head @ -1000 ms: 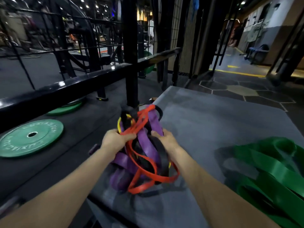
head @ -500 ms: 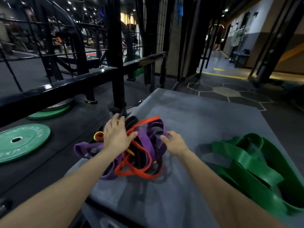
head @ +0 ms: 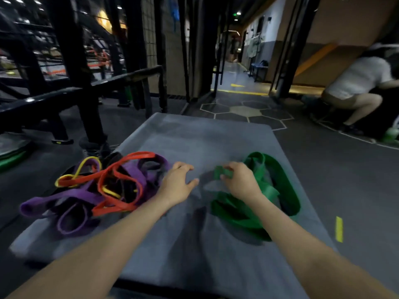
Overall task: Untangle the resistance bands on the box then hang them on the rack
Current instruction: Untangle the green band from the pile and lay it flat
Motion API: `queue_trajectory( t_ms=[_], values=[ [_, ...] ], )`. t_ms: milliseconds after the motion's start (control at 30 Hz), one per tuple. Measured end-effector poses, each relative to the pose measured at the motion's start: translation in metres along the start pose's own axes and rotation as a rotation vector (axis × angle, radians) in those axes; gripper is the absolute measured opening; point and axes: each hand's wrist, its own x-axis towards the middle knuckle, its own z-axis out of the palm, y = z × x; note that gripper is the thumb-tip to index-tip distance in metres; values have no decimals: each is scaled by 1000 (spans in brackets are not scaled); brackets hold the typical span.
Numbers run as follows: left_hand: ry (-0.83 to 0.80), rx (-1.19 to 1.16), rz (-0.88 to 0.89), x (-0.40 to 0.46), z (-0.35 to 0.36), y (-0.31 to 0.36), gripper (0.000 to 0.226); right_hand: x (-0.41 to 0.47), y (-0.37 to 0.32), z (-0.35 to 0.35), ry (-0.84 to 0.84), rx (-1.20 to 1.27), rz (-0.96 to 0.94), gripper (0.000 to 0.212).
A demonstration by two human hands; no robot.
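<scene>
A tangle of purple, orange, yellow and black resistance bands (head: 103, 186) lies on the left side of the grey box top (head: 194, 244). A wide green band (head: 274, 190) lies coiled on the right side. My left hand (head: 177, 183) hovers with spread fingers just right of the tangle and holds nothing. My right hand (head: 239, 180) pinches a fold of the green band at its left end. The black rack (head: 71, 67) stands behind and to the left of the box.
A green weight plate (head: 10, 156) lies on the floor at far left. A person (head: 356, 87) crouches on the floor at the far right. A corridor runs ahead beyond the box. A yellow tape mark (head: 339, 228) sits near the box's right edge.
Both hands let go of the coloured tangle, which now rests on the box. My right hand moved right and took hold of the green band; my left hand drew away to the right.
</scene>
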Motion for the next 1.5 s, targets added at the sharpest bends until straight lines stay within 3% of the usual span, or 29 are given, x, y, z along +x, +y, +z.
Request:
queue_trajectory(
  t_ms=[333, 467, 600, 733, 900, 967, 1133, 1367, 1500],
  values=[
    [-143, -112, 126, 12, 91, 95, 50, -51, 115, -75, 115, -72, 240, 36],
    [-203, 16, 157, 24, 107, 105, 52, -53, 132, -79, 83, -14, 276, 38],
    [-132, 148, 206, 33, 105, 102, 39, -44, 142, -77, 66, 28, 270, 39],
    [-167, 215, 209, 44, 89, 86, 40, -31, 143, -75, 65, 59, 208, 35],
    [-143, 60, 203, 51, 79, 75, 25, -19, 140, -64, 58, 66, 120, 11],
    [-148, -25, 216, 58, 69, 76, 12, -16, 137, -63, 79, 119, 99, 11],
    [-284, -365, 148, 62, 46, 90, 22, -13, 123, -80, 162, 278, 51, 13],
    [-415, -420, 148, 54, -3, 93, 8, -13, 84, -108, 224, 275, -55, 12],
    [-358, -434, 186, 52, -38, 94, 8, -17, 54, -122, 241, 212, -126, 13]
  ],
)
